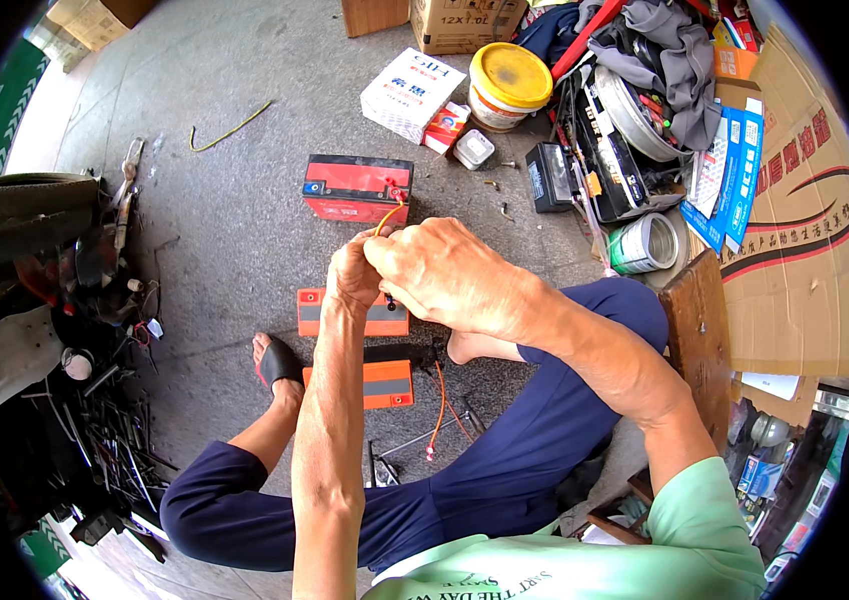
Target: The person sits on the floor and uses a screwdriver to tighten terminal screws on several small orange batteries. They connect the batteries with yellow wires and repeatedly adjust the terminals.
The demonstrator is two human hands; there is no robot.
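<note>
My left hand (pixel 350 272) and my right hand (pixel 449 265) meet over the batteries, their fingers closed together on a thin yellow wire (pixel 391 214). From my fingers the wire runs up to a red terminal on a red and black battery (pixel 359 180). A small dark end (pixel 390 301) shows just below my hands; what it belongs to is hard to make out. Under my hands lies an orange battery (pixel 320 313) with a grey stripe, partly covered by them. Nearer to me is a second orange battery (pixel 386 386). My fingertips are mostly hidden.
An orange wire (pixel 438 410) lies right of the nearer battery. Beyond are a white box (pixel 412 95), a yellow-lidded bucket (pixel 510 80) and an open tin (pixel 644 245). Tyres (pixel 29 215) and scattered tools (pixel 109 435) crowd the left. A wooden stool (pixel 696 345) stands right.
</note>
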